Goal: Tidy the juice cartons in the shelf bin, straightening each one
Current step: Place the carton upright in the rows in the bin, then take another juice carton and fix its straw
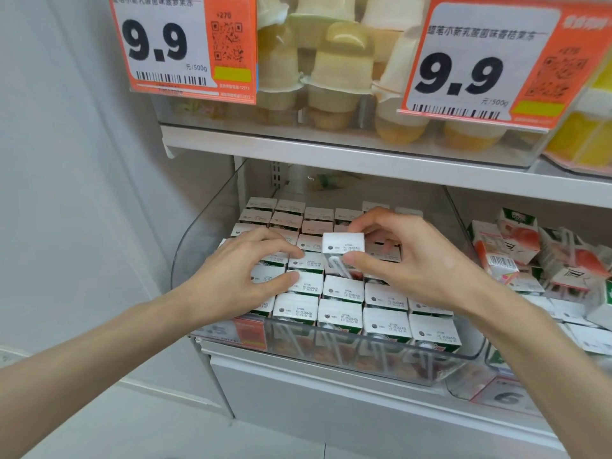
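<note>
The clear shelf bin (198, 246) sits on the lower shelf, packed with juice cartons (341, 289) standing in tight rows, their white printed tops up and edges touching side to side. The front row presses against the bin's low front wall, and the left column lies close to the curved left wall. Behind the last row some bare bin floor shows, the only loose room inside.

One raised carton (343, 244) stands above its neighbours near the middle of the bin, its top edge higher than theirs and a wrapped straw (337, 265) showing on its front face. The right hand (407, 260) pinches it, thumb on the front face and curled fingers over the back edge.

The left hand (245, 270) lies over the cartons on the left side, fingers bent, with fingertip and thumb touching carton tops. Whether it grips one or only presses down cannot be told.

The upper shelf board (331, 150) overhangs the back rows, leaving open height above the front half. To the right, just beyond the bin's side wall, peach cartons (516, 246) lie jumbled in a neighbouring bin. To the left stands a plain wall (82, 160). Above are jelly cups (341, 67) and orange price tags (185, 44).
</note>
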`<control>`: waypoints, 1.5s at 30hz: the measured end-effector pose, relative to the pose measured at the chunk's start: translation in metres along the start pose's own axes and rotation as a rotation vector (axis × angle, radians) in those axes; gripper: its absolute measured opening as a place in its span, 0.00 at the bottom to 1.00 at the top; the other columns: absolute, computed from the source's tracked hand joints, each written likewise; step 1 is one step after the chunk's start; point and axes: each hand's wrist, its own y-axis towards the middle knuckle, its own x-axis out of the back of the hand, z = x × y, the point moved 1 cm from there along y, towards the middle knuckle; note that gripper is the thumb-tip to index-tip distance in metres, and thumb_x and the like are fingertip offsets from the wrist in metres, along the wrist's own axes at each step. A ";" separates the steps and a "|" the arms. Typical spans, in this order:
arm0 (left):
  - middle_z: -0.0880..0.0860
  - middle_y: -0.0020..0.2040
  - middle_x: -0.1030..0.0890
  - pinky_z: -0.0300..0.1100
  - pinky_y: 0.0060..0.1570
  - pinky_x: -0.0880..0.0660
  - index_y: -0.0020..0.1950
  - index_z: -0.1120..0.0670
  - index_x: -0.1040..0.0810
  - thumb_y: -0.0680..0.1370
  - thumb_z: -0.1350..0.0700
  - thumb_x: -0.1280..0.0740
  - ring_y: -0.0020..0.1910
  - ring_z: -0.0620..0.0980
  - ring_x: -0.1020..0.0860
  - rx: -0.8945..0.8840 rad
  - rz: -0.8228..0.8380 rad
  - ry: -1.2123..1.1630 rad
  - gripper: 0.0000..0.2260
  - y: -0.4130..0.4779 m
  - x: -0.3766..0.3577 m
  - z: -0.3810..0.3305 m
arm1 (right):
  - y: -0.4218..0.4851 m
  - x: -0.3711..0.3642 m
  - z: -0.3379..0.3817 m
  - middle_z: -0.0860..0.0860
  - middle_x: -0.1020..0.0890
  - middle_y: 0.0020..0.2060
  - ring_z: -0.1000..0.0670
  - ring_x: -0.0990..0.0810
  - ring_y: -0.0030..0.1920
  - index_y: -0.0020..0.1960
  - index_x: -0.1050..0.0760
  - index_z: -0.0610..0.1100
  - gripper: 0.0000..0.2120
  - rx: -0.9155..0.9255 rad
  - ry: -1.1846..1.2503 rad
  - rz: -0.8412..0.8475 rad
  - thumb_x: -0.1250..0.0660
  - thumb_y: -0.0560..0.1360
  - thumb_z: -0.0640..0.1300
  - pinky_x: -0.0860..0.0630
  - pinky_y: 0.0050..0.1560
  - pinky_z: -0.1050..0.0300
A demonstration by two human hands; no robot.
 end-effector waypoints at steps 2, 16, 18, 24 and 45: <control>0.34 0.67 0.25 0.53 0.73 0.29 0.69 0.35 0.22 0.77 0.31 0.37 0.70 0.35 0.28 -0.020 -0.018 -0.002 0.23 -0.001 0.001 0.000 | -0.007 -0.004 0.004 0.62 0.16 0.56 0.60 0.18 0.58 0.62 0.21 0.55 0.16 0.052 0.095 -0.089 0.27 0.76 0.56 0.21 0.61 0.57; 0.46 0.63 0.14 0.38 0.61 0.20 0.69 0.54 0.19 0.80 0.58 0.30 0.62 0.46 0.15 -0.018 -0.131 -0.692 0.16 -0.018 0.013 -0.032 | -0.018 -0.031 0.031 0.52 0.13 0.54 0.53 0.13 0.55 0.61 0.19 0.48 0.24 -0.037 0.625 -0.208 0.21 0.67 0.53 0.17 0.59 0.56; 0.47 0.64 0.14 0.41 0.62 0.19 0.69 0.53 0.18 0.81 0.56 0.30 0.62 0.48 0.15 0.037 -0.126 -0.751 0.16 -0.020 0.015 -0.029 | -0.016 -0.034 0.031 0.52 0.12 0.50 0.53 0.13 0.52 0.56 0.17 0.48 0.21 -0.085 0.621 -0.203 0.21 0.67 0.55 0.16 0.57 0.56; 0.48 0.61 0.13 0.40 0.62 0.20 0.68 0.52 0.17 0.86 0.53 0.40 0.62 0.48 0.15 0.114 -0.085 -0.833 0.15 -0.024 0.016 -0.028 | -0.015 -0.041 0.038 0.55 0.11 0.46 0.56 0.12 0.47 0.52 0.15 0.46 0.15 -0.153 0.712 -0.197 0.23 0.69 0.52 0.19 0.49 0.67; 0.60 0.59 0.13 0.51 0.56 0.15 0.67 0.60 0.20 0.85 0.45 0.44 0.59 0.59 0.14 0.376 0.048 -1.198 0.23 -0.023 0.014 -0.040 | -0.021 -0.047 0.049 0.56 0.10 0.46 0.58 0.13 0.49 0.50 0.11 0.48 0.06 -0.230 0.835 -0.207 0.25 0.77 0.47 0.18 0.55 0.62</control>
